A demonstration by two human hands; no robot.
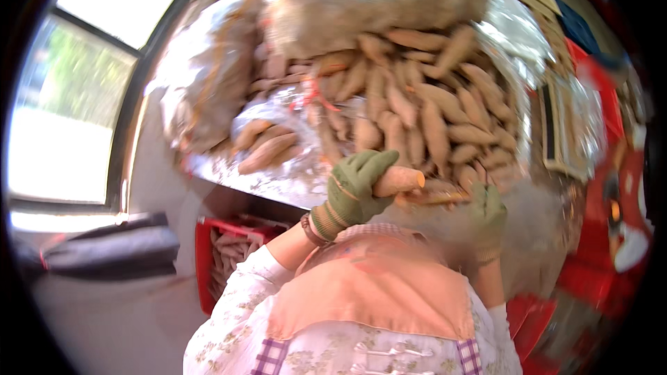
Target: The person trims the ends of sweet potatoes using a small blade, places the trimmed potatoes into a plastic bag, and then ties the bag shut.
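My left hand [359,182], in a green knit glove, is closed around a sweet potato [398,181] whose end is cut off, showing orange flesh. On the right, my right hand [487,211], also green-gloved, is blurred; its fingers seem to pinch a small thin thing that I cannot identify. Beyond both hands lies a large heap of sweet potatoes [432,125]. A clear plastic bag [307,130] with a few sweet potatoes by it lies left of the heap.
Full plastic sacks [375,0] stand behind the heap, with another sack [208,78] at the left. A red crate [204,265] of smaller roots is below the table edge. Red containers [589,276] are at the lower right, and a window [73,104] is at the left.
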